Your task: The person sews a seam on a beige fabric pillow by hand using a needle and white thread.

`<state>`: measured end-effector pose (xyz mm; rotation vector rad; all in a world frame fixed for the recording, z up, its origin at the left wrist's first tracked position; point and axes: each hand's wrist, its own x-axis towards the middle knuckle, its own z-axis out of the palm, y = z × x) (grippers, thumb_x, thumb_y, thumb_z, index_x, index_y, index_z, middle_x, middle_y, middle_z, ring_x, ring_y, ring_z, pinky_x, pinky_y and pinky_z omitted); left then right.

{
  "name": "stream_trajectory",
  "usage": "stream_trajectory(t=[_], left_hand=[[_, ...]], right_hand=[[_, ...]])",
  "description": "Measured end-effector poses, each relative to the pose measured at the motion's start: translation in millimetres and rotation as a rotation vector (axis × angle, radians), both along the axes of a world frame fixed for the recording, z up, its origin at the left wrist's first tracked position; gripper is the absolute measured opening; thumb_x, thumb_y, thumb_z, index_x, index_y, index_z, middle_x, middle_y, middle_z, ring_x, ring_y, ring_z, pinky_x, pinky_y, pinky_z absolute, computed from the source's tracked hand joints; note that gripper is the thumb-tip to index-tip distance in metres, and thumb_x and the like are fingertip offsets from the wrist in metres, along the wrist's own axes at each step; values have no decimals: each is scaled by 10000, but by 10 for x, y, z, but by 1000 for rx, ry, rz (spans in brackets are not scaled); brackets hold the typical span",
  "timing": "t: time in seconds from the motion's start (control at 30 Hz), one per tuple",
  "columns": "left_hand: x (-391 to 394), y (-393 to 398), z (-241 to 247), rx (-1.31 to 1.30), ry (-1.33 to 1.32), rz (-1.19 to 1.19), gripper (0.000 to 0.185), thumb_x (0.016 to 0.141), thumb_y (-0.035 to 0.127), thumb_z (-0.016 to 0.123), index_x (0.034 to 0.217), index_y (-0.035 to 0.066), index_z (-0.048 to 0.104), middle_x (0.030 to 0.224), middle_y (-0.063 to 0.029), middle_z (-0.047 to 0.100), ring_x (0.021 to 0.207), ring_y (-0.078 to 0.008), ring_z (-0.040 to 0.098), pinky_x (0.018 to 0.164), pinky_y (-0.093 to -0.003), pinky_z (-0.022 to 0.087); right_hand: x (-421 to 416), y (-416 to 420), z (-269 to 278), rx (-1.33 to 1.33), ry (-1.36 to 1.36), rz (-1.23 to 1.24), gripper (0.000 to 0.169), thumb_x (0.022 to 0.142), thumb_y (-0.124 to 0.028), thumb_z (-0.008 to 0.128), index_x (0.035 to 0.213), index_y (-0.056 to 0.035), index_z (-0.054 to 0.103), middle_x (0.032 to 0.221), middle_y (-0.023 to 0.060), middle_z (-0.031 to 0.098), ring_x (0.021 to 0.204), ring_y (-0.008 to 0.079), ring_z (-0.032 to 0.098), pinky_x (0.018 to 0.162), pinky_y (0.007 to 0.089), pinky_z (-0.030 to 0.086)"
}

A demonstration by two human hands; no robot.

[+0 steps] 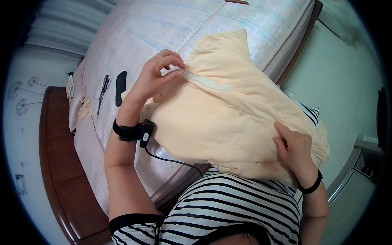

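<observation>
A pale yellow padded cloth piece [208,122] is spread over my lap and the bed's edge. Along a gap in its upper side, white filling [211,82] shows between the fabric edges. My left hand [163,69] pinches the cloth at the left end of that gap, thumb against fingers. Whether anything thin is also between those fingertips is too small to see. Lower on the right, my right hand [295,148] lies on the cloth with thumb and forefinger stretched out to the left. Its other fingers are hidden, so a grip there cannot be made out.
On the bed [147,27], left of the cloth, lie scissors [103,92] and a black phone-like slab [121,88]. A thin brown object [236,1] is at the far edge. A cable [171,160] runs from my left wrist device [147,133]. A brown headboard [61,159] and a cabinet [352,177] flank me.
</observation>
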<state>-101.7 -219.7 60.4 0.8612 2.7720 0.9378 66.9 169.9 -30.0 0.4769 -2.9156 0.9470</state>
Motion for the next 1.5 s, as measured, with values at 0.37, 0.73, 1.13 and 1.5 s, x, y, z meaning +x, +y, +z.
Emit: stream_trajectory(t=[0.37,0.73,1.13,1.5], left_hand=[[159,497,46,-116,-48,-214,143,746,20,723,847,21,621,887,-62,639,835,-225,624,742,-338,509],[17,620,140,-349,-209,-254,197,699,-8,699,820,12,545,893,-75,625,826,-222,597,749,-331,501],[60,712,217,-251,-434,-201,237,715,26,796,789,10,571,843,-45,598,801,-212,581,724,-296,493],[55,602,93,-150,31,-467,246,642,110,790,773,62,587,1070,-78,656,993,-279,598,897,-373,447]], right_hand=[[-17,-7,-73,-65,9,-17,354,803,-129,762,1146,-76,695,674,119,660,614,309,657,576,418,490],[-23,-12,-59,-37,15,-7,333,818,-144,750,1139,-75,694,683,117,663,619,310,654,584,417,484],[-34,-17,169,-90,-75,-6,370,804,-164,765,1157,-81,695,671,126,658,620,319,657,572,420,484],[-684,-798,594,-117,-29,147,283,816,-227,764,1044,-78,685,699,144,665,685,343,676,616,457,503]])
